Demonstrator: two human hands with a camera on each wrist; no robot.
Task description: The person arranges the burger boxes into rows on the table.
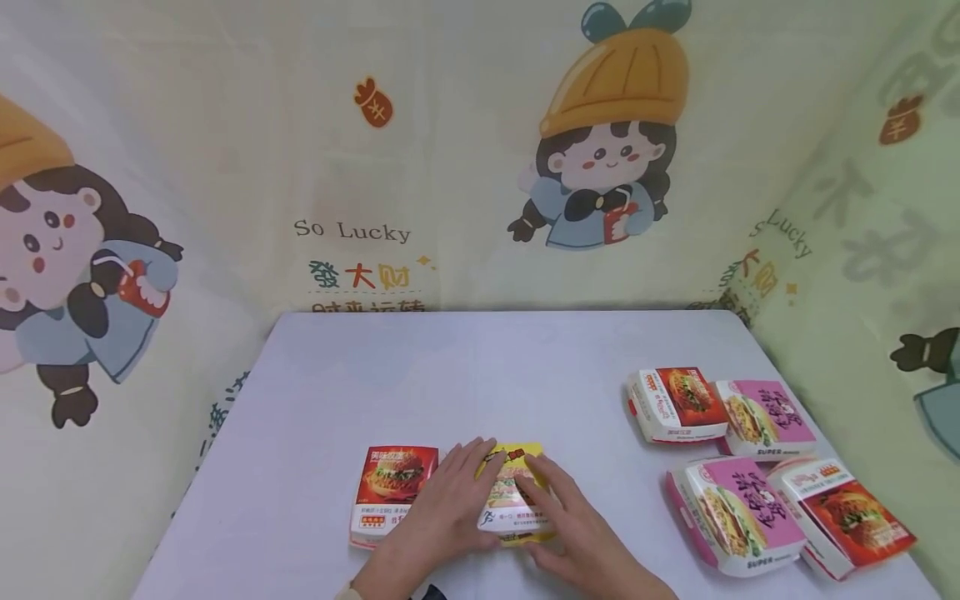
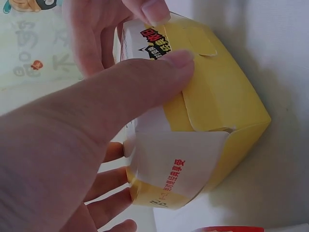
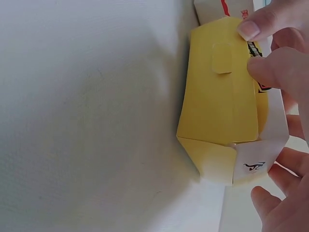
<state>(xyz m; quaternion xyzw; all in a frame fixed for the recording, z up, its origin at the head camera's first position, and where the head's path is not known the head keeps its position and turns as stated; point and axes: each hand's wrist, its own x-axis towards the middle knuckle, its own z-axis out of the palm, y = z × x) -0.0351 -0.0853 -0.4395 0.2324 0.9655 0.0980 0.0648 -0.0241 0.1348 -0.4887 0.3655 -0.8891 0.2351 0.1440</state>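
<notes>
A yellow and white cardboard burger box (image 1: 517,521) lies on the table between my two hands. My left hand (image 1: 450,508) holds its left side, and in the left wrist view the thumb (image 2: 178,60) presses on the yellow front beside the tucked tab. From the right, my right hand (image 1: 581,533) grips the same box. Its thumb (image 3: 263,70) lies at the upper edge of the yellow front panel in the right wrist view, with the other fingers spread along the far side. The lid looks folded down.
Just left of my left hand sits a red and white burger box (image 1: 393,487). On the right side of the table several more boxes lie close together, among them a pink one (image 1: 742,517) and a red one (image 1: 678,404). A printed cloth (image 1: 465,167) hangs behind the table.
</notes>
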